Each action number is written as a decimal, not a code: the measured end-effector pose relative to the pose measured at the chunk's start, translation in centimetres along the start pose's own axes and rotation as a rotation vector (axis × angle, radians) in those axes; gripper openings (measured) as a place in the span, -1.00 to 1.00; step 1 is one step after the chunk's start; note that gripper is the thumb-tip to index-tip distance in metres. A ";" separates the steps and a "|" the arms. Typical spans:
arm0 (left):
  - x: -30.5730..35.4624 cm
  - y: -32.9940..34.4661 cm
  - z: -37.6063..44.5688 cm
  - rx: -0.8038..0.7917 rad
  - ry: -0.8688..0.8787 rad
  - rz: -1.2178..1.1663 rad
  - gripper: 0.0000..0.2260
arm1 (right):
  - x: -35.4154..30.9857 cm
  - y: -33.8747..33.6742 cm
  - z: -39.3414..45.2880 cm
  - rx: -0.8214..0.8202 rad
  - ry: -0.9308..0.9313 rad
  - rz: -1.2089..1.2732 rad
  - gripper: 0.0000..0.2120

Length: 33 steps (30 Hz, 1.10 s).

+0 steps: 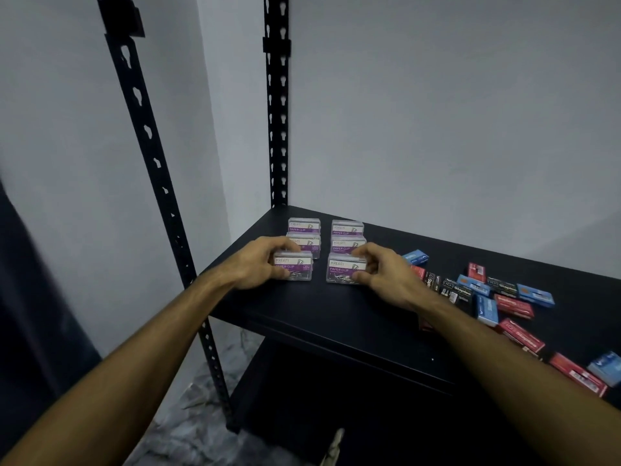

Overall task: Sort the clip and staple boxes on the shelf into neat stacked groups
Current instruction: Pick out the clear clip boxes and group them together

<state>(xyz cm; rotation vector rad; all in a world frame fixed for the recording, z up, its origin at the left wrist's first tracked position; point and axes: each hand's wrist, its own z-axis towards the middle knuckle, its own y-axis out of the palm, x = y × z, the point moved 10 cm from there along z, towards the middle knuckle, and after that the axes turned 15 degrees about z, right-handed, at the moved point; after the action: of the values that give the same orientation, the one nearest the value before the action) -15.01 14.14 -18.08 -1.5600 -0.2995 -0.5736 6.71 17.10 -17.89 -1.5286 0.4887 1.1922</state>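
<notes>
Several clear paper clip boxes with purple labels stand in two rows at the left end of the black shelf (322, 314). My left hand (258, 265) grips the front left clip box (295, 268) by its left side. My right hand (383, 272) grips the front right clip box (342, 269) by its right side. Behind them sit the other clip boxes (347, 227), stacked or lined up toward the wall. Loose staple boxes (510, 306) in red, blue and black lie scattered on the right part of the shelf.
Black slotted uprights (277, 105) rise at the shelf's left corners, with a grey wall close behind. The shelf's front edge runs under my forearms. A lower shelf (319, 408) and marbled floor lie below.
</notes>
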 end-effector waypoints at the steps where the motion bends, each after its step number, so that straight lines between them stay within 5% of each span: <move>1: 0.0 0.0 0.0 0.000 0.002 -0.004 -0.63 | 0.1 0.1 0.1 -0.003 0.004 -0.001 -0.66; 33: -1.4 0.3 0.5 0.011 -0.026 -0.011 -0.62 | -0.2 -0.3 -1.3 0.010 0.037 0.084 -0.49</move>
<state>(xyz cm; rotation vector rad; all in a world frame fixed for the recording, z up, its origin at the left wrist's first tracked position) -15.96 14.87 -19.08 -1.5572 -0.3307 -0.5597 7.45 15.94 -17.65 -1.5371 0.5877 1.2254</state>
